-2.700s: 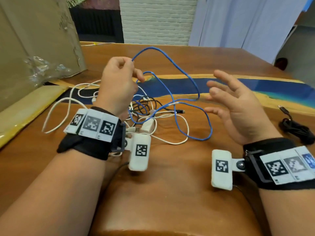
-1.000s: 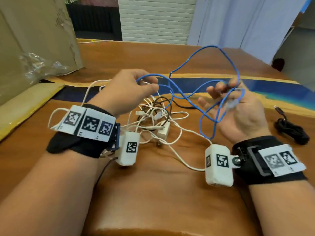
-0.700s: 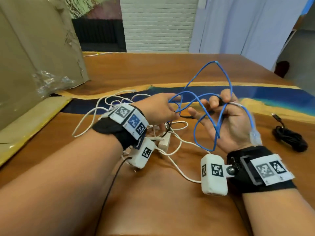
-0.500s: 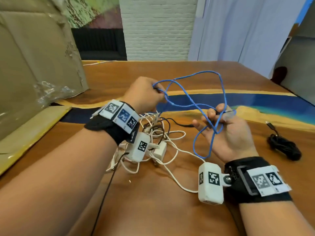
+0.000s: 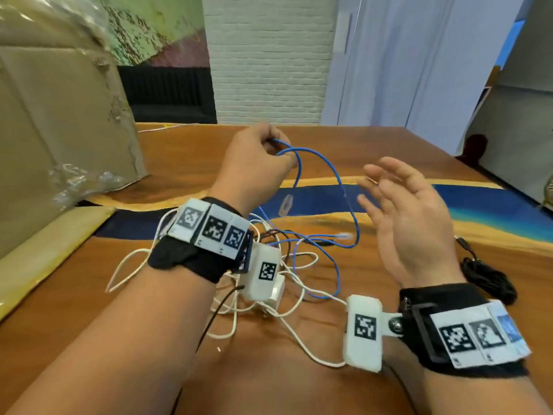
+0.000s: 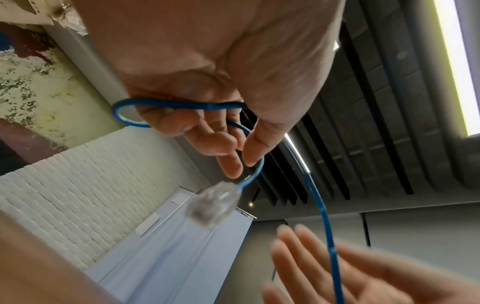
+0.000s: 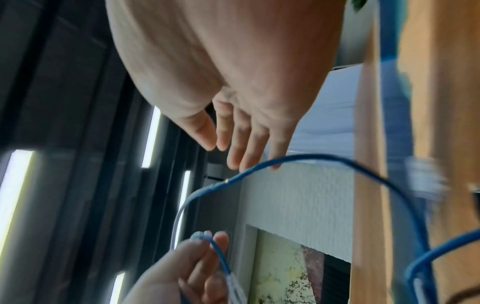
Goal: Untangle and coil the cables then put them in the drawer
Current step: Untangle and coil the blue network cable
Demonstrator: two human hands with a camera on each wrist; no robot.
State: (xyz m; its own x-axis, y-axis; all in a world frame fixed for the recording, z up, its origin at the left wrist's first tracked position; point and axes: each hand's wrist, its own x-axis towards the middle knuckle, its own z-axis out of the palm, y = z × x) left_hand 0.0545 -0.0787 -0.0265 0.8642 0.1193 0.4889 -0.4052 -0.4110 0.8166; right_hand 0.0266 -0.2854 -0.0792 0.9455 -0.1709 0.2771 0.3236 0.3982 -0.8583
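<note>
No legible text, brand or number anywhere. Only black-and-white square fiducial markers: on the left wristband (image 5: 209,232), right wristband (image 5: 466,336), and both white wrist camera housings (image 5: 263,271).

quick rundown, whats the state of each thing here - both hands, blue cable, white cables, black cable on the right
left hand: raised, pinches the blue cable
right hand: raised, fingers spread, holds nothing
blue cable: partly lifted, loop hanging from the left hand, rest down in the pile, not coiled
clear plug: dangles just below the left fingers
white cables: tangled heap on the table
black cable: bundled, lying apart on the table
</note>
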